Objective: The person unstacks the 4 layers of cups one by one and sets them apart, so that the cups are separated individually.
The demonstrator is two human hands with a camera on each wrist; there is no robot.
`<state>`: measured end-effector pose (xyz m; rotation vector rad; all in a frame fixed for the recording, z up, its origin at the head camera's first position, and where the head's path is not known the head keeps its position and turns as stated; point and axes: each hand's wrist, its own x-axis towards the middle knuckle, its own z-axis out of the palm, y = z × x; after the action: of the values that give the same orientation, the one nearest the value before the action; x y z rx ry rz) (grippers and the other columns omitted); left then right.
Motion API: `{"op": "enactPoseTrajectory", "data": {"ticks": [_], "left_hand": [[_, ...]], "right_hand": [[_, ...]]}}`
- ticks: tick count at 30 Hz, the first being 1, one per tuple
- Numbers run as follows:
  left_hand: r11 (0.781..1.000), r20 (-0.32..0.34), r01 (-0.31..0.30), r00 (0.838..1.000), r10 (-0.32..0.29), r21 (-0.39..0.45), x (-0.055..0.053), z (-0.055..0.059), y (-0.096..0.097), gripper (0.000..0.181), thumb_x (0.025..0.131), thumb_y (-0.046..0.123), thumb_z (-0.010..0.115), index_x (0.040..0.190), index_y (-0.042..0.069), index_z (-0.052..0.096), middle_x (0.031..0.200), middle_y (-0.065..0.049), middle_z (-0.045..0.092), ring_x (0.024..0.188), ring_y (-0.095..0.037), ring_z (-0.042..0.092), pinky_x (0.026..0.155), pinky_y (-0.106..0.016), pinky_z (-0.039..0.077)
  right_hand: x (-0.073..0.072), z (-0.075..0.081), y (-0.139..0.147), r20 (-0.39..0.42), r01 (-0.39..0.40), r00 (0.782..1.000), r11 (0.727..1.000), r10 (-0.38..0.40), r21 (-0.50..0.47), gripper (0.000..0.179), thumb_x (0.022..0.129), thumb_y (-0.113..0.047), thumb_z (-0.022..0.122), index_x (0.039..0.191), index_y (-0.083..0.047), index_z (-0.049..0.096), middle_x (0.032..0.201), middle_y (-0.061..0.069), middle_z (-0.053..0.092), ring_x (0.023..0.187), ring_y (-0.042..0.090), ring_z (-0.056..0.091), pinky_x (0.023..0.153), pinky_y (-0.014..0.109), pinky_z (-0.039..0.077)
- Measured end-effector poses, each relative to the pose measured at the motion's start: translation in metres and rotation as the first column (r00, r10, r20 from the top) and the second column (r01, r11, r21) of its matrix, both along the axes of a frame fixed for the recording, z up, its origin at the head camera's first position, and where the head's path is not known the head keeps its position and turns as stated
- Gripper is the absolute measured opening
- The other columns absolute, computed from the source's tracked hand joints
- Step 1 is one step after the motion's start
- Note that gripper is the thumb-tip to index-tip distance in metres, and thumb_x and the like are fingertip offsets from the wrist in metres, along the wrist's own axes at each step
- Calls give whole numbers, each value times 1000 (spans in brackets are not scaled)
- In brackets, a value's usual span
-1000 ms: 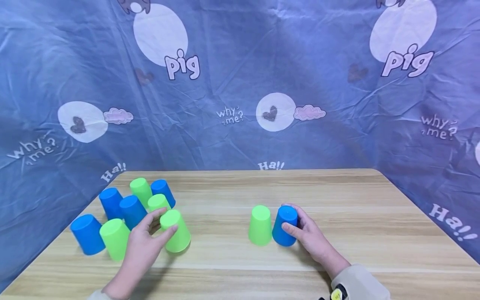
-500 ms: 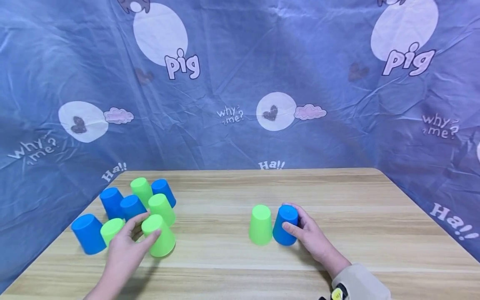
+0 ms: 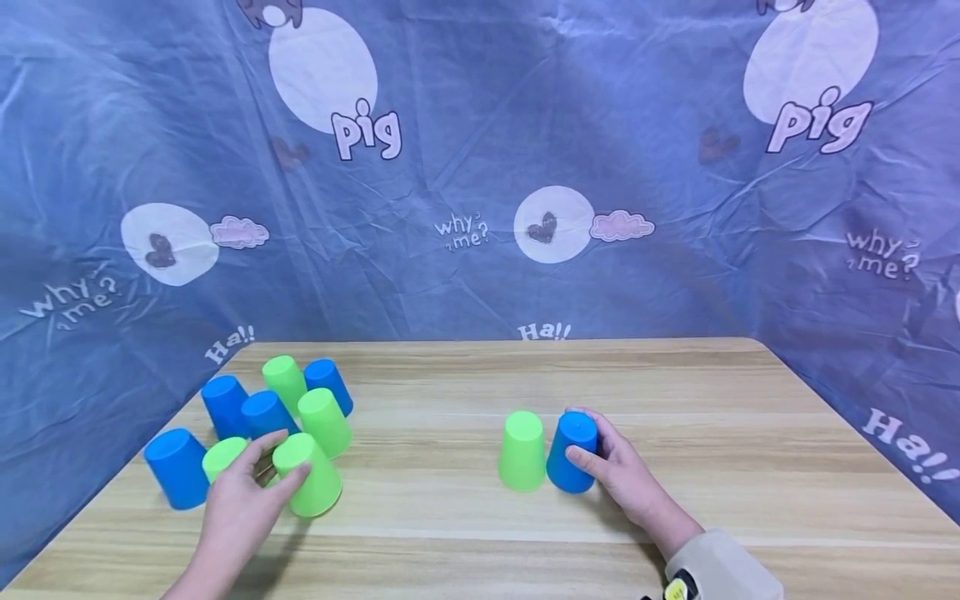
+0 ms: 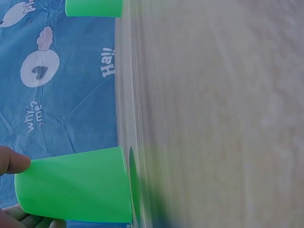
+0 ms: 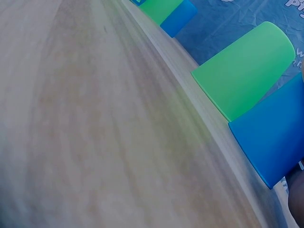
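My left hand (image 3: 243, 500) pinches an upside-down green cup (image 3: 313, 483) between thumb and fingers, at the front of the cup group on the left. In the left wrist view the thumb (image 4: 16, 161) lies on one side of this green cup (image 4: 76, 187), with fingertips on the other. Its rim is at or just above the tabletop; I cannot tell whether they touch. My right hand (image 3: 626, 475) grips an upside-down blue cup (image 3: 572, 458), thumb across its near side. Close to its left stands another upside-down green cup (image 3: 522, 454), which it overlaps in the right wrist view.
Upside-down cups cluster on the table's left: a blue cup (image 3: 178, 471) at the outer side, a green cup (image 3: 225, 457) partly behind my left hand, another green cup (image 3: 327, 423), and several more behind. The wooden table (image 3: 450, 550) ends at a blue printed cloth (image 3: 480, 283).
My left hand has moved the green cup left and slightly toward me, up to the group, mostly in the first half second. My right hand and its blue cup have stayed in place.
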<state>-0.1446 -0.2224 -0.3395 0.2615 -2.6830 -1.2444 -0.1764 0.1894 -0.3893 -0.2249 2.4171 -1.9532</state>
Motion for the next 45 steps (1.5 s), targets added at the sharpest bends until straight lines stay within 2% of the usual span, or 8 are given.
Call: {"op": "enactPoseTrajectory", "data": {"ticks": [8, 38, 41, 43, 45], "left_hand": [[1000, -23, 1, 1000, -2, -25, 0, -1, -2, 66, 84, 30, 67, 136, -1, 40, 135, -26, 43, 122, -41, 45, 95, -38, 43], [1000, 42, -4, 999, 5, -19, -3, -5, -5, 72, 85, 33, 66, 139, -2, 34, 138, -29, 38, 126, -43, 40, 99, -44, 41], [999, 5, -13, 1000, 13, -32, -2, -3, -3, 70, 85, 30, 66, 139, -1, 34, 139, -28, 38, 126, -43, 39, 100, -48, 40], [998, -59, -31, 998, 27, -60, 0, -2, 1, 67, 84, 26, 67, 138, 0, 37, 138, -26, 40, 124, -44, 40, 99, -53, 40], [995, -152, -50, 988, 37, -83, 2, 1, 7, 63, 82, 21, 69, 135, 2, 42, 137, -23, 42, 124, -43, 40, 98, -56, 38]], "right_hand": [[0, 0, 0, 0, -1, 1000, 1000, 1, -7, 56, 92, -20, 57, 140, -10, 31, 142, 19, 37, 130, 40, 34, 105, 61, 27], [0, -4, 2, -2, 6, 1000, 1000, -6, -2, 58, 92, -21, 57, 142, -8, 30, 141, 19, 38, 129, 40, 35, 105, 61, 28], [0, -3, 2, 3, 8, 1000, 1000, -8, -4, 58, 92, -22, 57, 142, -9, 30, 141, 19, 38, 130, 40, 34, 105, 61, 28], [0, -3, 2, 5, 7, 1000, 1000, -7, -4, 58, 92, -22, 57, 142, -9, 30, 142, 19, 37, 130, 40, 34, 105, 61, 27], [0, -3, 2, 3, 6, 1000, 1000, -6, -5, 58, 92, -22, 57, 141, -9, 30, 142, 19, 37, 130, 40, 34, 106, 61, 27]]}}
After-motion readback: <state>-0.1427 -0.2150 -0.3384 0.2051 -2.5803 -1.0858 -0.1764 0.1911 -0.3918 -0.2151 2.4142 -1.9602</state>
